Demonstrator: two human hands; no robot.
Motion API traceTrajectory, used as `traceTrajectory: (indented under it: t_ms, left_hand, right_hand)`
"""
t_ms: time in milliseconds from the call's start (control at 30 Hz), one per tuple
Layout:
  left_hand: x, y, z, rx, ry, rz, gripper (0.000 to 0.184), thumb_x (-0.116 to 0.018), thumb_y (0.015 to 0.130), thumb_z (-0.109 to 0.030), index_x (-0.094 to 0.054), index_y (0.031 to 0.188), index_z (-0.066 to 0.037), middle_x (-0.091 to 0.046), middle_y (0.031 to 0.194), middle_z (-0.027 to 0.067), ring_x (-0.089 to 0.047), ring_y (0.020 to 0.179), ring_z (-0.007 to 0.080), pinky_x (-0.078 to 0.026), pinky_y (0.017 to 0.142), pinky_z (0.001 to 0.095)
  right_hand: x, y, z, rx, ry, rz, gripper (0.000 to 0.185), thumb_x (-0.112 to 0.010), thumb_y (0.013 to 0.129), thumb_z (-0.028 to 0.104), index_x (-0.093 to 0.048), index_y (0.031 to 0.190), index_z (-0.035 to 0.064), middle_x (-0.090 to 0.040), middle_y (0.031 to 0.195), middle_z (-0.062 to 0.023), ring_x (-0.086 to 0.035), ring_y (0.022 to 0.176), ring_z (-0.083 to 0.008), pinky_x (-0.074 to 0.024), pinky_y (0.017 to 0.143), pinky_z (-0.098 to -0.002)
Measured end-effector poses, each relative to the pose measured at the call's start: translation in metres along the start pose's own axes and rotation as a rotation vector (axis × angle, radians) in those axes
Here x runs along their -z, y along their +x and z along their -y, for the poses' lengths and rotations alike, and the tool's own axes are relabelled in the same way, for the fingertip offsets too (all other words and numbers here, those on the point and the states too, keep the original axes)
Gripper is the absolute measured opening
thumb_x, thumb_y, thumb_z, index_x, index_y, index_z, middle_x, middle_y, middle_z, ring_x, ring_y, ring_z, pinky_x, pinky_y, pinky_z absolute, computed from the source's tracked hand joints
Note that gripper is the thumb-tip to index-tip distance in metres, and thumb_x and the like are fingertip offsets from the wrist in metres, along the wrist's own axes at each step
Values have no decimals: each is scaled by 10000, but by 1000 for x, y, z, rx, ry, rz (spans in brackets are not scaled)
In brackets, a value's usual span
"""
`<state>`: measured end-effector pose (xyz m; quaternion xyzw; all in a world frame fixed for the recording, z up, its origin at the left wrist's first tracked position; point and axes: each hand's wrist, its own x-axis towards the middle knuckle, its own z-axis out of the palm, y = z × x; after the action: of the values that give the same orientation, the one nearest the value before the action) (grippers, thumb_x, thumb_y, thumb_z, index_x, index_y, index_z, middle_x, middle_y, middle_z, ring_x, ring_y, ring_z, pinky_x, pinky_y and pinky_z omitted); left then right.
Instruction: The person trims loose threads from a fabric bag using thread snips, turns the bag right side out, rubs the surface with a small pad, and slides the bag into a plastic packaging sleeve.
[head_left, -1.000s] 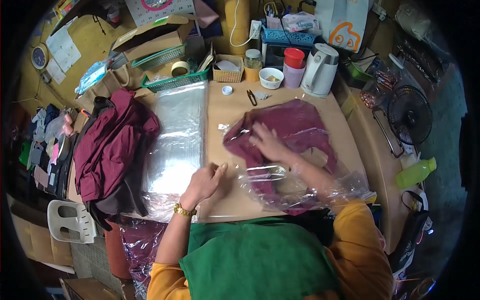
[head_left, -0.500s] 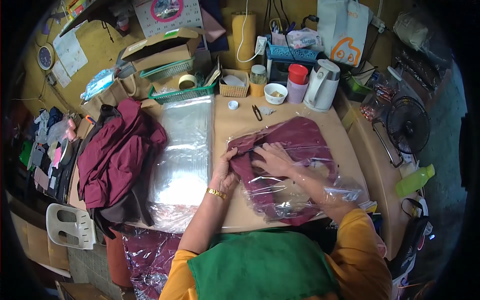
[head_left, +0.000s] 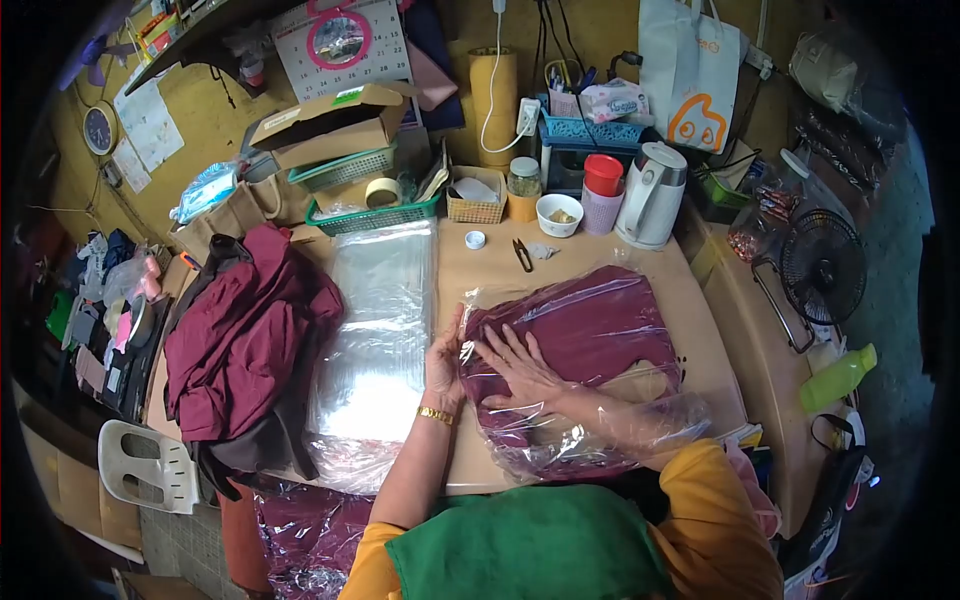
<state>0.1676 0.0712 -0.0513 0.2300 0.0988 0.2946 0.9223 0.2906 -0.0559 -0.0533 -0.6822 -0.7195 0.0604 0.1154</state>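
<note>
A folded maroon garment (head_left: 590, 315) lies inside a clear plastic bag (head_left: 640, 418) on the table. My right hand (head_left: 525, 372) reaches inside the bag, its fingers spread flat on the garment near its left side. At the bag's left edge is my left hand (head_left: 445, 365), turned on its side with fingers stretched out along the edge. Left of that hand lies a stack of clear plastic bags (head_left: 375, 310). Farther left, maroon and dark garments (head_left: 250, 340) are heaped.
Along the back stand a kettle (head_left: 650, 200), a red-lidded cup (head_left: 602, 180), a white bowl (head_left: 558, 215) and a green basket (head_left: 375, 216). Thread snips (head_left: 523, 255) lie before the bowl. A fan (head_left: 822, 265) and a green bottle (head_left: 838, 378) are at the right; a white chair (head_left: 148, 465) is at the left.
The garment now lies flatter and fuller in the bag. My right hand has shifted down and left over it. My left hand's fingers have straightened from their grip on the garment's corner.
</note>
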Motion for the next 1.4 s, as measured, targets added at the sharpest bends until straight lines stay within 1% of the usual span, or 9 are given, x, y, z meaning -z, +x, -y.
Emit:
traceTrajectory:
  t_ms: [167, 300, 433, 567, 733, 933, 1133, 1200, 1400]
  left_hand:
    - [-5, -17, 20, 8, 112, -94, 579, -578, 942, -243, -399, 1474, -101, -575, 1355, 120, -561, 1218, 261, -448, 1042, 424]
    - [-52, -75, 22, 77, 548, -114, 1082, -715, 905, -236, 150, 1549, -145, -280, 1539, 208, -368, 1364, 261, -389, 1073, 369]
    - [-24, -114, 24, -160, 1357, 181, 1080, -726, 869, -125, 95, 1566, -197, -368, 1496, 237, -556, 1181, 261, -467, 960, 345]
    - [-85, -143, 14, 248, 1476, 244, 994, -565, 823, 38, 45, 1573, -191, -643, 1005, 205, -600, 733, 270, -489, 760, 370]
    - [-91, -147, -1, 183, 1378, 910, 860, -594, 882, -53, -102, 1576, -181, -642, 885, 205, -610, 767, 296, -490, 778, 361]
    - [-28, -90, -42, -305, 1733, -317, 655, -646, 920, -353, -407, 1378, 50, -664, 1016, 275, -638, 1027, 424, -491, 902, 448]
    - [4, -53, -18, -87, 1696, -176, 616, -666, 897, -296, -432, 1320, 86, -632, 1112, 302, -627, 1070, 412, -494, 913, 417]
    - [29, -43, -13, -27, 1529, -195, 577, -671, 892, -177, -414, 1342, 77, -621, 1169, 291, -644, 1056, 344, -491, 931, 378]
    - [1, -36, -8, -40, 935, -177, 816, -720, 852, -24, -194, 1465, 96, -588, 1203, 260, -629, 1038, 250, -542, 868, 327]
  right_hand:
    - [-21, 19, -19, -128, 50, -68, 925, -495, 893, 628, -197, 1534, 30, -178, 1600, -192, -150, 1475, -371, -151, 1115, -632]
    - [-8, 28, -31, -260, -42, -83, 852, -443, 926, 627, -254, 1520, 47, -180, 1600, -177, -157, 1471, -367, -134, 1122, -635]
    - [4, 40, -31, -360, -47, -70, 865, -436, 906, 683, -205, 1550, 154, -115, 1616, -161, -84, 1481, -401, -64, 1096, -725]
    - [2, 63, -48, -402, -81, -41, 865, -446, 874, 721, -206, 1554, 243, -95, 1624, -146, -45, 1478, -431, -36, 1060, -777]
    - [-8, 48, -28, -266, -68, -51, 875, -491, 834, 736, -262, 1540, 274, -116, 1621, -159, -22, 1466, -483, -11, 1042, -795]
    - [-12, -9, 36, -9, -11, 101, 925, -590, 823, 642, -222, 1556, 214, -101, 1618, -180, -22, 1468, -480, -37, 1058, -782]
    - [11, -11, -24, -47, 350, -185, 512, -688, 838, 353, -579, 1238, 52, -507, 1366, -173, -410, 1337, -304, -214, 1154, -519]
    - [8, -17, -64, -346, -187, -311, 531, -664, 840, 387, -557, 1281, 111, -413, 1443, -188, -313, 1377, -414, -119, 1107, -689]
    - [27, -19, -97, -655, -1, -187, 790, -569, 839, 657, -379, 1496, 262, -66, 1583, -296, -8, 1443, -537, 48, 1077, -740]
